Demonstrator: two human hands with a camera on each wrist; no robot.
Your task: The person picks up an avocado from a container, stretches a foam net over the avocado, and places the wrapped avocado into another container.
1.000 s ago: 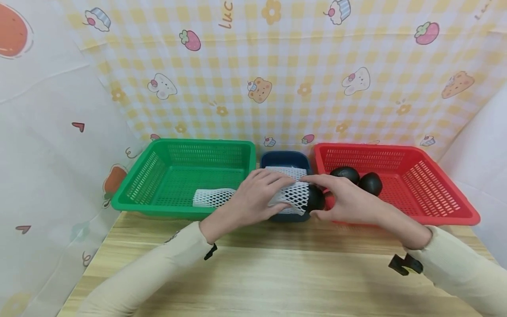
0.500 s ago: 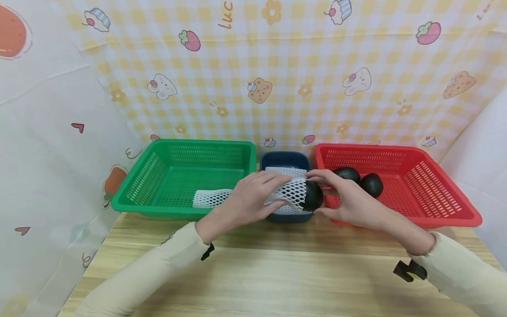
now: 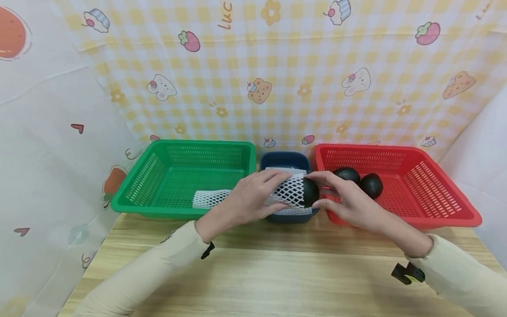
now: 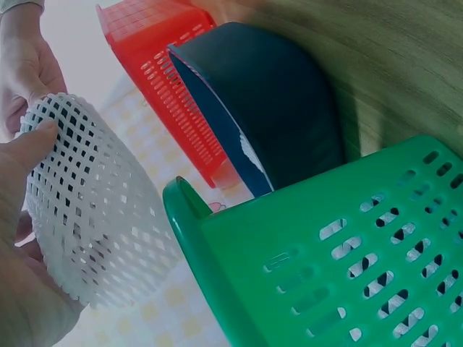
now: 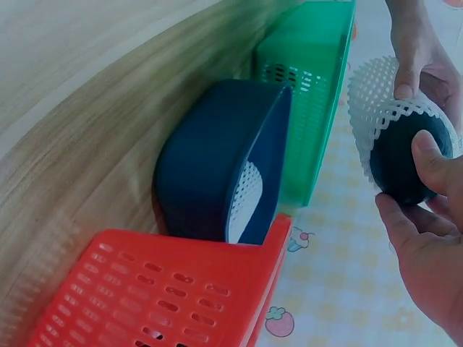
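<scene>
One dark oval fruit (image 3: 311,192), half swallowed by a white net sleeve (image 3: 291,191), is right in the middle of the action, held between two hands above the blue bin (image 3: 291,219)! Its bare end points towards the right hand (image 3: 350,198), and the netted part lies on the left hand's (image 3: 253,196) side. The left hand is curved round the sleeve, fingers over the top, thumb pressed on the mesh near its open edge. Across from it, the right hand is part-closed on the bare end, and the right wrist view catches the thumb on the dark skin with fingers underneath: a firm-looking hold at both ends!

Down in the blue bin, more white netting (image 3: 287,170) lies below the hands. Over to the right, the red basket (image 3: 447,185) carries two more dark fruits (image 3: 371,186), side by side near its left end. On the left, the green basket (image 3: 130,180) has a white net piece (image 3: 210,199) along its near side, partly hidden by the left hand. All three containers line up on the wooden table (image 3: 277,277), with a yellow checked curtain (image 3: 222,79) behind
</scene>
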